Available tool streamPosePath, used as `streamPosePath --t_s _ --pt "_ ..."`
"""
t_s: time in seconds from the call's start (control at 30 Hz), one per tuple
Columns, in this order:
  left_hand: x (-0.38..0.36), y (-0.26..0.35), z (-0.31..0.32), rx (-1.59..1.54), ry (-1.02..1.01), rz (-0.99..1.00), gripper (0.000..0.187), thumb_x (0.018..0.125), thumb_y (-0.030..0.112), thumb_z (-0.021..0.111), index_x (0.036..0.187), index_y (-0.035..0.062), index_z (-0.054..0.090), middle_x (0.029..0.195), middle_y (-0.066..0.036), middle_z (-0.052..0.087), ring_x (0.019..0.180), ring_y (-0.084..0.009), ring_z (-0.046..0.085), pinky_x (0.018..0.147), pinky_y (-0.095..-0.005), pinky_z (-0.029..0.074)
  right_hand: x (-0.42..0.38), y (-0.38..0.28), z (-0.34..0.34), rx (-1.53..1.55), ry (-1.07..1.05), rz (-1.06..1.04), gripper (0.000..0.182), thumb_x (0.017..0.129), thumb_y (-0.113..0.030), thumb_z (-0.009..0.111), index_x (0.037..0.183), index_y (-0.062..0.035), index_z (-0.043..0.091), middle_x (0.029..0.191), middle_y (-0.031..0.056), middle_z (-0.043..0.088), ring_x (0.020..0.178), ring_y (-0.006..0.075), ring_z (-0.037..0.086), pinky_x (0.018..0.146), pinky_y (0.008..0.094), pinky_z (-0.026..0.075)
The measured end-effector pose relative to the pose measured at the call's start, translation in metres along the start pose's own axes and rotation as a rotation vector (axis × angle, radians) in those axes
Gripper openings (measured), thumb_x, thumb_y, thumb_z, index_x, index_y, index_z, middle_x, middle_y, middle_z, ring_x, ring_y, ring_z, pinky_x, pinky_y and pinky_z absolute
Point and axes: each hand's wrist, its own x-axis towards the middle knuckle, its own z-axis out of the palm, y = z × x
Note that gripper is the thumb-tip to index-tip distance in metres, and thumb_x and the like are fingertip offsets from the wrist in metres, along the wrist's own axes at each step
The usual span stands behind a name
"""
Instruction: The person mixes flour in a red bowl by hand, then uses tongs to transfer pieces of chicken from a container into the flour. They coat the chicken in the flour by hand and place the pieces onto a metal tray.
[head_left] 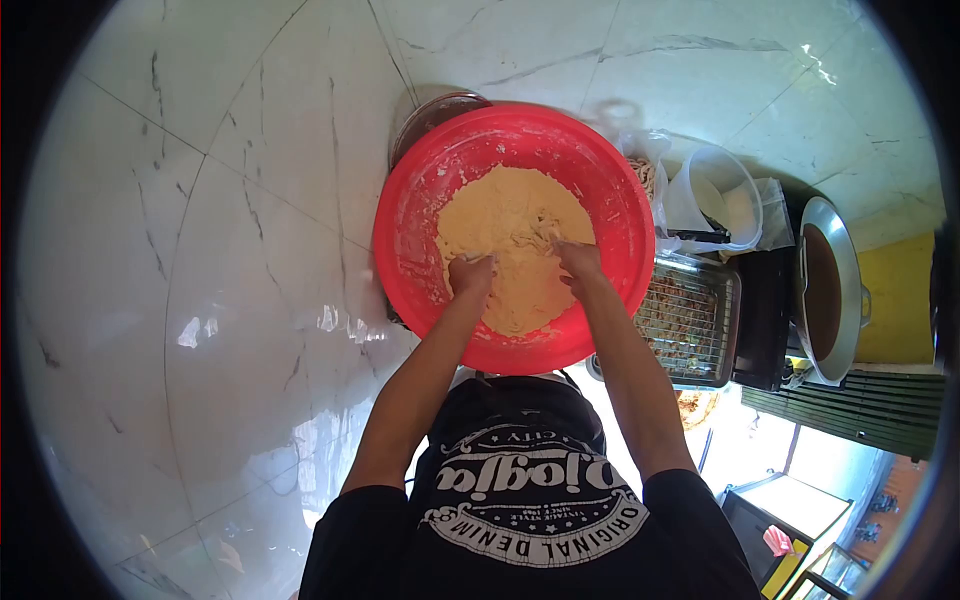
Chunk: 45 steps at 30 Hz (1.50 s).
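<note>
Both hands are inside a wide red basin [410,215] that holds a heap of pale yellow flour-like powder [500,205]. My left hand [470,274] is down at the near left part of the powder, its fingers curled inward and their tips hidden. On the right side, my right hand [578,264] has its thumb apart from its bent fingers, which reach into the powder. Close to those fingertips lie some lumpy, powder-coated pieces [541,230], too small to name. Powder smears the basin's inner wall.
Right of the basin stand a wire rack over a tray [686,320] with crumbs, a clear plastic tub [725,195], and a plastic bag [645,160]. Farther right is a large metal wok [850,290] with brown liquid. A marble-patterned tiled surface [250,250] spans the left and back.
</note>
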Motion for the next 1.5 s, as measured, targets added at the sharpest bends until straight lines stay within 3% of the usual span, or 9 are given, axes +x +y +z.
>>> streamPosePath --t_s 0.07,0.13,0.33,0.47,0.53,0.83,0.97,1.13,1.5 --pt "-0.009 0.015 0.023 0.064 0.578 -0.169 0.041 0.077 0.019 0.068 0.111 0.0015 0.054 0.104 -0.016 0.065 0.095 -0.0299 0.064 0.081 -0.0398 0.05 0.003 -0.002 0.023 0.272 0.199 -0.004 0.033 0.079 -0.03 0.068 0.095 -0.0012 0.067 0.103 0.0102 0.065 0.088 0.0261 0.062 0.071 0.0374 0.049" --pt "-0.025 0.025 0.041 0.223 0.517 -0.215 0.045 0.078 0.022 0.067 0.115 0.0028 0.051 0.108 -0.016 0.063 0.099 -0.0313 0.062 0.086 -0.0418 0.047 0.015 0.002 0.05 -1.134 0.054 0.016 0.041 0.081 -0.031 0.064 0.104 0.0027 0.063 0.107 0.0152 0.064 0.101 0.0281 0.06 0.079 0.0375 0.05" --pt "-0.045 0.036 0.029 0.371 0.451 -0.18 0.06 0.076 0.029 0.067 0.126 0.0085 0.043 0.114 -0.019 0.06 0.106 -0.0345 0.058 0.093 -0.0409 0.044 0.02 0.032 0.047 0.242 0.435 0.356 0.05 0.084 -0.034 0.059 0.117 0.0034 0.056 0.117 0.0179 0.06 0.109 0.0309 0.057 0.088 0.0377 0.047" --pt "-0.045 0.046 0.04 0.444 0.437 -0.163 0.061 0.079 0.029 0.065 0.13 0.0111 0.038 0.112 -0.018 0.062 0.106 -0.0343 0.059 0.094 -0.0424 0.042 0.01 0.02 0.06 -0.08 0.347 0.375 0.051 0.083 -0.035 0.06 0.116 0.0042 0.056 0.12 0.0168 0.058 0.109 0.0308 0.056 0.089 0.0393 0.046" --pt "-0.046 0.053 0.041 0.463 0.427 -0.122 0.062 0.079 0.029 0.065 0.132 0.0122 0.036 0.112 -0.017 0.062 0.106 -0.0341 0.059 0.095 -0.0429 0.041 -0.008 0.007 0.048 0.359 0.354 0.318 0.05 0.081 -0.033 0.061 0.116 0.0023 0.056 0.12 0.0156 0.058 0.107 0.03 0.058 0.088 0.0387 0.046" --pt "-0.035 0.054 0.054 0.681 0.195 -0.057 0.058 0.082 0.034 0.063 0.129 0.0085 0.04 0.111 -0.016 0.063 0.105 -0.0304 0.06 0.092 -0.0411 0.042 -0.026 -0.013 0.035 0.168 0.214 0.041 0.04 0.081 -0.021 0.055 0.115 0.0007 0.056 0.112 0.0165 0.062 0.097 0.028 0.061 0.084 0.0346 0.046" --pt "-0.009 0.028 0.037 0.56 0.007 0.338 0.052 0.077 0.031 0.067 0.12 0.0057 0.051 0.102 -0.017 0.065 0.1 -0.0321 0.061 0.084 -0.0425 0.046 0.004 0.004 0.019 0.283 0.221 0.047 0.039 0.081 -0.019 0.052 0.114 0.0012 0.056 0.109 0.0194 0.063 0.102 0.031 0.059 0.085 0.0364 0.047" --pt "-0.019 0.0 -0.003 1.282 -0.714 0.293 0.051 0.067 0.031 0.076 0.107 0.0048 0.061 0.102 -0.019 0.064 0.1 -0.0339 0.06 0.083 -0.0393 0.049 -0.021 0.021 0.003 -1.186 -0.244 -0.136 0.036 0.077 -0.013 0.055 0.111 -0.002 0.059 0.11 0.0213 0.062 0.108 0.0352 0.058 0.09 0.0407 0.047" --pt "-0.023 0.017 -0.022 1.128 -0.45 0.267 0.037 0.07 0.025 0.075 0.098 0.0023 0.066 0.096 -0.019 0.066 0.091 -0.0314 0.064 0.079 -0.0383 0.05 0.0 0.016 -0.008 -1.102 -0.451 -0.172 0.038 0.065 -0.017 0.076 0.098 -0.0015 0.066 0.093 0.0151 0.067 0.091 0.0282 0.064 0.077 0.0367 0.052"
